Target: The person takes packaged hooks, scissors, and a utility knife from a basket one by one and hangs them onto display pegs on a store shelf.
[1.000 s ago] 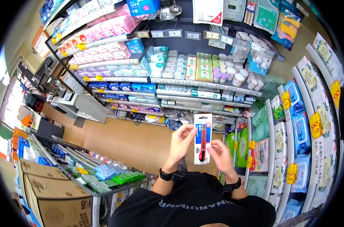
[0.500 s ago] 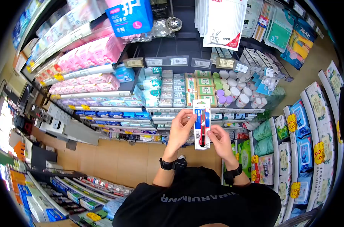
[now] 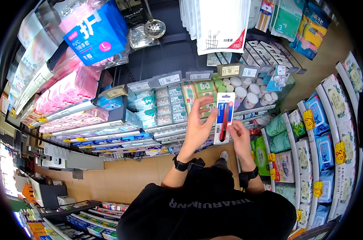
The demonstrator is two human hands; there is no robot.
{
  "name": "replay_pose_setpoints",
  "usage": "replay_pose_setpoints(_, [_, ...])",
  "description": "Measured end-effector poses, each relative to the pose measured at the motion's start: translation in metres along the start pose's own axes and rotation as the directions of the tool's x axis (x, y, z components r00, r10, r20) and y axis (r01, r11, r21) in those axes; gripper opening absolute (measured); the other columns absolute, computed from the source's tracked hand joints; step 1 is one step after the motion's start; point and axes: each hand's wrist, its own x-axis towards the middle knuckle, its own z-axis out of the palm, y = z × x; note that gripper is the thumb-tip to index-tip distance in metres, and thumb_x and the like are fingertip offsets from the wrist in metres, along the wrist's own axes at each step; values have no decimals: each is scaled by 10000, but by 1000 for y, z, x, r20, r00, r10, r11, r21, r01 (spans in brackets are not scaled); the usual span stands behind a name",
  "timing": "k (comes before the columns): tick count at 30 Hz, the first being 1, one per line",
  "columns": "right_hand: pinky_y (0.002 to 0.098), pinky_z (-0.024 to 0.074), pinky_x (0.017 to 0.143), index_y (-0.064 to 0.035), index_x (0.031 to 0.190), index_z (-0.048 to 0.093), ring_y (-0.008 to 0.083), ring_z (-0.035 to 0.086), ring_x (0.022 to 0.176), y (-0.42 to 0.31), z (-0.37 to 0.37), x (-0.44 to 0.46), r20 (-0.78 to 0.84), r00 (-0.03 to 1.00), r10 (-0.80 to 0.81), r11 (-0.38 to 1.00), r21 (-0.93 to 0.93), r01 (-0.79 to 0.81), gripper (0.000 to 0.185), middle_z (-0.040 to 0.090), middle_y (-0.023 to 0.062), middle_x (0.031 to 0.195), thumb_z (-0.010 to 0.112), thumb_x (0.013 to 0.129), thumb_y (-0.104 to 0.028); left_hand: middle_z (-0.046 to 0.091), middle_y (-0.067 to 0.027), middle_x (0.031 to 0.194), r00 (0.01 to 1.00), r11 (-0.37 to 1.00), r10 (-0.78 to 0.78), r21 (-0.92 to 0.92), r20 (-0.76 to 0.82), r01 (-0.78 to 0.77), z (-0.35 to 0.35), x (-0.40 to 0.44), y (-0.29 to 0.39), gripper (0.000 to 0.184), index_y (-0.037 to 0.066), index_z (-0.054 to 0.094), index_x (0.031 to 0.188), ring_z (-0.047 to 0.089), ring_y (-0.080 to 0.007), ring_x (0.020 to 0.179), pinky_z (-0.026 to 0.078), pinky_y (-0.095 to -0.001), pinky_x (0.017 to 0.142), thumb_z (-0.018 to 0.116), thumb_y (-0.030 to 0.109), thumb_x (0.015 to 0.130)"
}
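A carded utility knife [image 3: 224, 122], red and black on a white and blue card, is held upright in front of me. My right hand [image 3: 240, 138] pinches its lower right edge between thumb and fingers. At its left edge is my left hand [image 3: 199, 127], with the fingers raised and spread apart. The left thumb lies against or very near the card; I cannot tell whether it touches. Behind the card are stacked small boxes [image 3: 164, 109] and white round tubs [image 3: 251, 101] on a shelf.
Blue glove packs [image 3: 96, 38] and a slotted ladle [image 3: 154, 29] hang at the upper left. White straw packs [image 3: 221, 26] hang at the top centre. Wet-wipe packs [image 3: 325, 160] fill the right shelves. Pink packs [image 3: 67, 92] line the left shelf. Tan floor [image 3: 121, 172] lies below.
My view has turned and come nearer the shelf. The carded knife has shifted up and right in view. My left fingers have opened from their grip on the card; the right hand still holds it.
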Motion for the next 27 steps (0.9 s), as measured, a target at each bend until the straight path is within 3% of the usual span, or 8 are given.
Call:
replay_pose_setpoints(1, [194, 419, 772, -3, 1080, 604, 34, 569, 858, 4, -5, 4, -2, 1000, 5, 1000, 2, -5, 108, 683, 13, 960, 557, 994, -49, 529, -151, 1379, 998, 999, 1, -38, 57, 2, 1, 6, 4, 354, 40, 494, 1276, 565, -195, 1186, 466, -331, 957, 612, 43, 943])
replay_pose_setpoints(2, [193, 417, 770, -6, 1081, 603, 32, 565, 855, 7, -9, 11, -8, 1000, -1, 1000, -2, 1, 108, 679, 8, 953, 552, 997, -52, 529, -151, 1379, 998, 999, 0, -36, 58, 2, 4, 9, 7, 354, 40, 494, 1276, 565, -195, 1186, 466, -331, 957, 612, 43, 943])
replay_pose_setpoints(5, [192, 413, 768, -7, 1083, 602, 30, 557, 853, 7, -14, 26, -13, 1000, -19, 1000, 21, 19, 111, 673, 3, 949, 542, 1003, -54, 405, -166, 1501, 978, 958, -32, -273, 205, 89, 10, 23, 4, 406, 48, 455, 1321, 559, -220, 1216, 472, -333, 950, 601, 22, 942])
replay_pose_setpoints(11, [193, 405, 756, 0, 1084, 595, 31, 544, 849, 4, -25, 49, 1, 999, -45, 999, 15, 45, 111, 666, 8, 956, 530, 1012, -53, 332, -196, 1534, 982, 941, -53, -320, 183, 111, 31, 38, 3, 377, 54, 494, 1298, 564, -226, 1221, 474, -349, 968, 625, 64, 945])
replay_pose_setpoints(18, [192, 397, 744, 7, 1081, 589, 29, 524, 835, -4, -25, 72, 76, 992, -98, 994, 55, 94, 113, 655, 4, 937, 521, 1019, -59, 374, -172, 1493, 978, 927, -112, -336, 175, 166, 27, 42, 11, 304, 17, 543, 1241, 602, -213, 1169, 480, -326, 946, 616, 51, 948])
replay_pose_setpoints(22, [193, 401, 732, 7, 1080, 589, 27, 521, 819, -5, -18, 82, 54, 992, -116, 991, 70, 112, 113, 649, 2, 925, 521, 1019, -59, 403, -183, 1476, 982, 908, -65, -397, 177, 131, 27, 46, 20, 282, 2, 549, 1223, 635, -220, 1113, 493, -325, 915, 594, 39, 947])
replay_pose_setpoints(24, [193, 402, 723, 9, 1082, 589, 24, 519, 811, -8, -14, 84, 19, 994, -109, 989, 106, 107, 117, 643, -4, 907, 528, 1019, -68, 463, -213, 1443, 990, 930, -48, -356, 129, 91, 27, 48, 23, 287, 6, 570, 1191, 662, -254, 1077, 498, -342, 867, 594, 168, 955])
replay_pose_setpoints(27, [196, 411, 721, 17, 1090, 586, 28, 523, 812, -14, -11, 87, 70, 990, -122, 989, 88, 115, 133, 638, -6, 906, 540, 1018, -85, 484, -213, 1429, 989, 933, -60, -344, 134, 104, 26, 49, 22, 276, 6, 571, 1184, 663, -259, 1067, 494, -336, 865, 579, 161, 956])
